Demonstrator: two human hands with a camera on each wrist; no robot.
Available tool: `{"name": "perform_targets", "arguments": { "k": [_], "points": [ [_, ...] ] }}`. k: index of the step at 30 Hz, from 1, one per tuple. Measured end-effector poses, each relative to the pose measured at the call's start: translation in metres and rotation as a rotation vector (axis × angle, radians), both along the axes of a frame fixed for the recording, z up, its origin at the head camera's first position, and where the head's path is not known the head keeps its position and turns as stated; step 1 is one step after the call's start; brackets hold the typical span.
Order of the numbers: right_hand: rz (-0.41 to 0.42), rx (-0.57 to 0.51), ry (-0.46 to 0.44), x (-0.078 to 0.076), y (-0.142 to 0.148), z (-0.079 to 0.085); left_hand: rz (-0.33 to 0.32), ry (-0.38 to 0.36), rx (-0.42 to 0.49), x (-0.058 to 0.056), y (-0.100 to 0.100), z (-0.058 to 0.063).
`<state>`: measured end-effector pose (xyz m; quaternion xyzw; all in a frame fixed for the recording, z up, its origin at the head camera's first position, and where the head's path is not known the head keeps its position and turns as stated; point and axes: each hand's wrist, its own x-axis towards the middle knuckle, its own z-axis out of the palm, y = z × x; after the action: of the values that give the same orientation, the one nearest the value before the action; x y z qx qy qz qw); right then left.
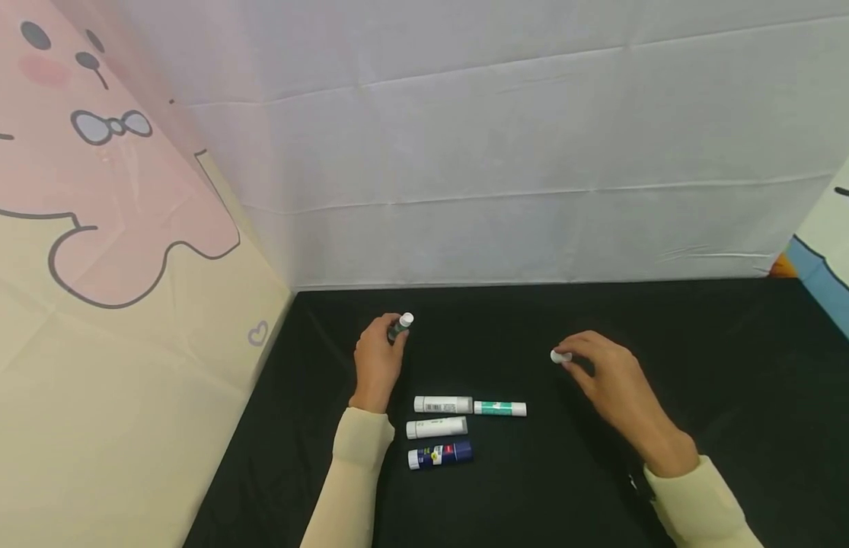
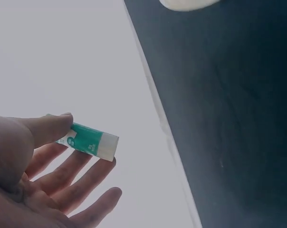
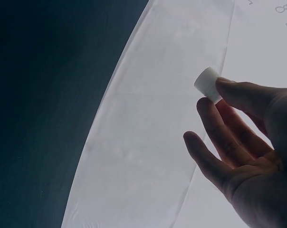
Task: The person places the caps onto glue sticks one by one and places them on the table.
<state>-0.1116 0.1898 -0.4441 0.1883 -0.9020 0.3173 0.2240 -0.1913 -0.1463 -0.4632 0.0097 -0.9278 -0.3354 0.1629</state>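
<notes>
My left hand point(image 1: 378, 367) pinches a small green-and-white glue stick point(image 2: 89, 140) between thumb and fingers, above the far left of the black table. In the head view its white end points up and away from the palm. At the right, my right hand point(image 1: 612, 380) holds a white cap point(image 3: 209, 84) by thumb and fingertips, well apart from the glue stick. Between the forearms lie a white glue stick point(image 1: 442, 404), a green-and-white one point(image 1: 499, 409) end to end with it, another white one point(image 1: 436, 428) and a navy one point(image 1: 440, 455).
The black table point(image 1: 547, 487) ends at a pale cloth wall point(image 1: 520, 144) at the back. A printed cloth point(image 1: 122, 342) with a pink cartoon figure closes off the left side. Another printed cloth point(image 1: 828, 281) hangs at the right edge.
</notes>
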Motion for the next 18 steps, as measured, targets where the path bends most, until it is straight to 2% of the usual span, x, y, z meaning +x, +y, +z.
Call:
{"name": "perform_targets", "arguments": {
  "k": [9, 13, 18],
  "points": [
    [0.008, -0.005, 0.026, 0.0, -0.003, -0.002, -0.031, 0.051, -0.051, 0.011, 0.01, 0.0],
    [0.017, -0.007, 0.032, 0.0, -0.005, -0.003, -0.045, 0.072, -0.095, 0.016, 0.015, -0.001],
    [0.024, -0.011, 0.041, 0.0, -0.007, -0.002, -0.08, 0.126, -0.161, 0.025, 0.027, 0.003]
  ]
}}
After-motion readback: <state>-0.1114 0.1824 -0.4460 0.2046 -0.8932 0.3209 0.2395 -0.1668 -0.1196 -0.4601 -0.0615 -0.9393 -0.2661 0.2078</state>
